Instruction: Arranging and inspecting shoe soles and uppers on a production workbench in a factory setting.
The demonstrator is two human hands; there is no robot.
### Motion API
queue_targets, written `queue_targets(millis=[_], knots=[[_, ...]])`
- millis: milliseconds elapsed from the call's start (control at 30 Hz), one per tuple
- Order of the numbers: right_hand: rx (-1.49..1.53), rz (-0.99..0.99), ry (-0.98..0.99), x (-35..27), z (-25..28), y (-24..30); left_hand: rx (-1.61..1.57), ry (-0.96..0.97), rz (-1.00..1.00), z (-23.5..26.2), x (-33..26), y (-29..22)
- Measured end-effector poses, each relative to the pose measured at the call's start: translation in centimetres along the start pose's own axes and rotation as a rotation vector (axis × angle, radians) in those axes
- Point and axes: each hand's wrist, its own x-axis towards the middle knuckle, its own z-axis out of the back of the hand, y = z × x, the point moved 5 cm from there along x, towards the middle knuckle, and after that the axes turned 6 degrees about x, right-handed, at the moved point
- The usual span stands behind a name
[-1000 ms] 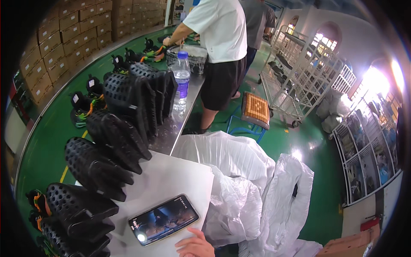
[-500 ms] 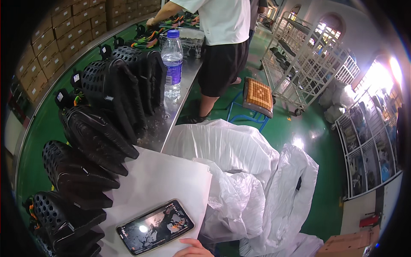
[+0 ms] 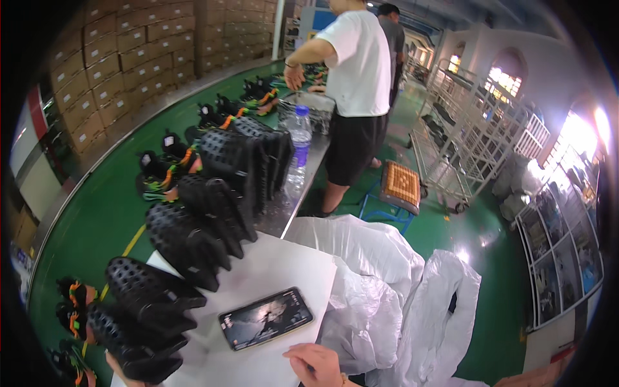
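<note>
Black perforated clogs stand in a leaning row along the left of a white board or paper sheet. At the lower left, my left hand is beside the nearest pair of clogs, its fingers mostly hidden behind them. My right hand is over the sheet's lower right edge, fingers loosely bent and apart, holding nothing. Just beyond its fingertips a smartphone lies face up, a picture lit on its screen.
A water bottle stands on the metal bench beyond the clogs. Crumpled white plastic sheeting lies to the right. Further off are a person in a white shirt, a blue-legged stool, wheeled racks and stacked cartons.
My view has tilted up and turned left. My right hand has come further into view, and part of my left hand now shows beside the nearest clogs. The person ahead has raised an arm.
</note>
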Motion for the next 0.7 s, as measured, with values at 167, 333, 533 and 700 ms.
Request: queue_targets(millis=[167, 333, 533, 700], knots=[[-0.143, -0.081, 0.289, 0.7, -0.7, 3.1, 0.321, -0.417, -0.126, 3.6, -3.1, -3.2], [-0.074, -0.181, 0.575, -0.6, -4.3, 6.0, 0.115, -0.285, -0.058, 2.3, -3.0, -4.7], [0.127, -0.386, 0.787, -2.0, -8.0, 7.4, 0.04, -0.311, -0.084, 2.7, -3.7, -4.9], [0.324, -0.495, 0.753, -1.7, -9.5, 5.7, -0.021, -0.27, -0.024, 2.0, -3.9, -4.7]])
